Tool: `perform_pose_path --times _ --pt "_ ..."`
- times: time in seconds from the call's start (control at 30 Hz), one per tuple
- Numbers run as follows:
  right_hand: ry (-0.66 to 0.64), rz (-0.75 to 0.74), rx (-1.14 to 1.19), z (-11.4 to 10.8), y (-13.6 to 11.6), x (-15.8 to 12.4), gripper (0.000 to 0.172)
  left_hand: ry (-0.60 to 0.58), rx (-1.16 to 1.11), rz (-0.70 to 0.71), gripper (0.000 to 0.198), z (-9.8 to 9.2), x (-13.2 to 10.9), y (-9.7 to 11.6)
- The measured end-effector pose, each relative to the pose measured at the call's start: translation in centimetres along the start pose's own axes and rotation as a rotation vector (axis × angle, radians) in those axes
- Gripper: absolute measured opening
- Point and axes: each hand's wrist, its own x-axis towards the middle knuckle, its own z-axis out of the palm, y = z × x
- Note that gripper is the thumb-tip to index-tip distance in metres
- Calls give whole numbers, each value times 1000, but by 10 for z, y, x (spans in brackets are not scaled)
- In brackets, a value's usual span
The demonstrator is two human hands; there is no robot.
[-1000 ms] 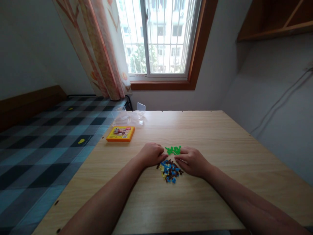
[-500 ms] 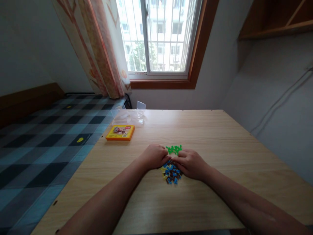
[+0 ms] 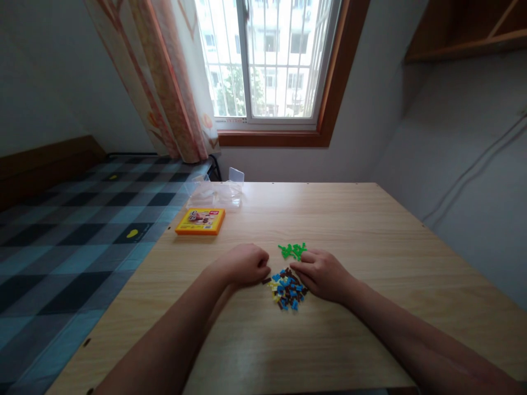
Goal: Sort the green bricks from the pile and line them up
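Note:
On the wooden table (image 3: 370,230) lies a small heap of blue, brown and yellow pieces (image 3: 287,287). Just beyond it sits a smaller cluster of green pieces (image 3: 292,250). My left hand (image 3: 244,264) rests on the table to the left of the mixed heap, fingers curled into a loose fist; whether it holds a piece is hidden. My right hand (image 3: 321,273) lies at the heap's right edge, just below the green cluster, with its fingers bent and pinched together at the pieces.
An orange flat box (image 3: 200,221) lies at the table's left side, with a clear plastic container (image 3: 216,193) behind it. A bed with a checked blue cover (image 3: 74,230) adjoins the table on the left. A window and curtain (image 3: 173,82) stand behind.
My left hand has drawn back to the left, away from the heap, and closed into a fist. My right hand stays at the heap's right edge. The view has tilted slightly.

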Motion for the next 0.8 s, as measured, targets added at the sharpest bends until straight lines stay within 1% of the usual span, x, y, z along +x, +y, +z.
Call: perform_pose_path --times 0.07,0.13,0.23,0.4,0.47,0.6,0.8 --pt "5 -2 -2 1 -2 1 24 -86 -69 -16 20 -5 -4 -6" --pt "3 0 -5 1 -3 1 24 -145 -116 -14 19 -9 -6 -10" --pt "-15 4 -11 2 -2 0 24 -168 -129 -5 20 -12 -7 -11" --pt "-32 -11 -16 4 -2 1 22 -139 -103 2 31 -11 -6 -6" --pt "-35 -11 -15 4 -3 1 22 -141 -105 5 30 -12 -6 -5" --pt "-45 -20 -20 5 -5 3 22 -136 -107 2 21 -11 -5 -7" --pt "-44 -13 -31 4 -6 3 20 -2 58 -5 34 -1 1 -1"
